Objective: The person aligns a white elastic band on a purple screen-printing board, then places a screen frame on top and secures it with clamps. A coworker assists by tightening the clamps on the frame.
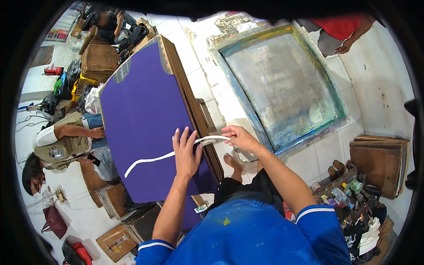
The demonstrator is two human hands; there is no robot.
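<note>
A purple fabric panel (141, 101) lies on a stack of brown boards. A long white strip (149, 160) runs crookedly across it and on past its right edge. My left hand (186, 159) rests on the fabric over the strip, fingers spread. Beside the boards, my right hand (240, 140) pinches the strip's raised end between thumb and fingers.
A framed screen (282, 84) stands right of the boards. A person (66, 145) is at the left, another (108, 26) at upper left, a third (335, 31) at upper right. Boards (375, 163) and cluttered containers (353, 194) sit lower right; my bare foot (234, 163) is below.
</note>
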